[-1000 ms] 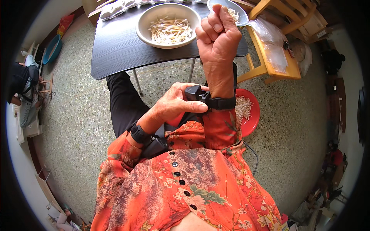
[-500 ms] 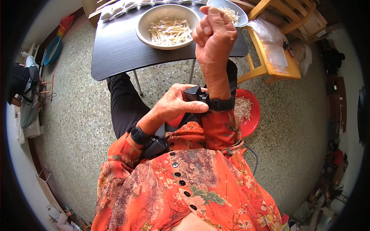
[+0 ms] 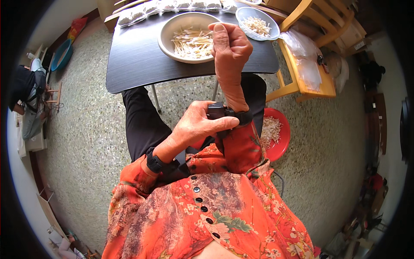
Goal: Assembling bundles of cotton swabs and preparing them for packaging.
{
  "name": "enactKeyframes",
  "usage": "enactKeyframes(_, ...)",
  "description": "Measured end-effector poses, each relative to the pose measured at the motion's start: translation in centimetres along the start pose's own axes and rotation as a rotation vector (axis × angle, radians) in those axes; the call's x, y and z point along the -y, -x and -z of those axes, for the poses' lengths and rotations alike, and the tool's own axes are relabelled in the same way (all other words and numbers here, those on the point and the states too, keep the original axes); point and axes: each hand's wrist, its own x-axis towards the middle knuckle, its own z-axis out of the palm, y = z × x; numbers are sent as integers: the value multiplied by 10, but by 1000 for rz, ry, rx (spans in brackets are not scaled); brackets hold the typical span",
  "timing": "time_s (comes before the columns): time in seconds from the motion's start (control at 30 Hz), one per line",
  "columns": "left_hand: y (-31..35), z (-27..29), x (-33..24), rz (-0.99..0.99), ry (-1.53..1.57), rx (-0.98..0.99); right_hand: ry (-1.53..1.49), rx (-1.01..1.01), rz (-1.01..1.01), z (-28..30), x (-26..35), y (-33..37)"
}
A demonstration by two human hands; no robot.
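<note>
My left hand [image 3: 194, 126] is closed around a black box-shaped device [image 3: 215, 111], which is strapped to my right wrist. Its thumb lies along the near side of the strap. My right hand [image 3: 234, 48] is raised in a fist over the table's near edge, with nothing visible in it. Behind that fist sits a pale bowl [image 3: 164, 44] of cotton swabs [image 3: 189, 45], partly covered by the hand. A second black strap [image 3: 154, 162] circles my left wrist.
The dark table [image 3: 133, 60] also carries a translucent bowl [image 3: 274, 33] of swabs and a row of filled clear bags [image 3: 174, 5]. Plastic bags [image 3: 307, 69] lie on a wooden chair [image 3: 323, 87]. On the floor stands a red basin [image 3: 283, 144]. Another person [image 3: 23, 90] is at far left.
My right fist has turned and come slightly lower and to the left in view. My left hand has stayed on the wrist device. The view has shifted a little.
</note>
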Motion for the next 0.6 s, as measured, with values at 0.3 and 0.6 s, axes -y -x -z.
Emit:
enactKeyframes(0.3, 3, 1, 2, -7, 62, 39, -685, -41, -472, 16, 8, -6)
enactKeyframes(0.6, 3, 5, -2, -41, -4, 110, -1322, -45, -760, 22, -6, 0)
